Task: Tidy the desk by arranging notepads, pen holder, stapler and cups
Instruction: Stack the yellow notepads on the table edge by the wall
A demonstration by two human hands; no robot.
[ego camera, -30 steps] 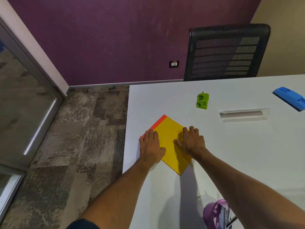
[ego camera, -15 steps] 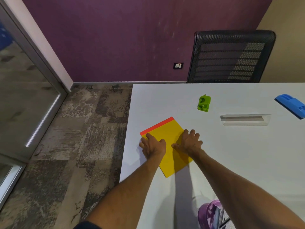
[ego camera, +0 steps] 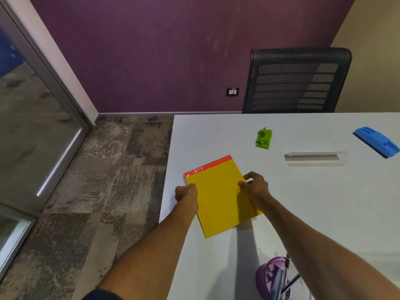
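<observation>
A yellow notepad (ego camera: 218,195) with a red top strip lies on the white desk (ego camera: 313,202) near its left edge. My left hand (ego camera: 186,192) grips the pad's left edge with curled fingers. My right hand (ego camera: 254,187) pinches the pad's right edge. A small green stapler (ego camera: 263,138) lies farther back on the desk. A blue stapler (ego camera: 376,141) lies at the far right. A purple cup (ego camera: 269,278) and a mesh pen holder (ego camera: 296,282) show at the bottom edge, partly hidden by my right forearm.
A clear plastic sign holder (ego camera: 315,158) lies flat between the two staplers. A black mesh chair (ego camera: 296,81) stands behind the desk. Carpet floor (ego camera: 97,191) lies to the left of the desk edge, with a glass door (ego camera: 28,126) beyond.
The notepad has turned clockwise from a diamond pose toward square with the desk edge. Both hands went from lying flat on the pad to gripping its side edges.
</observation>
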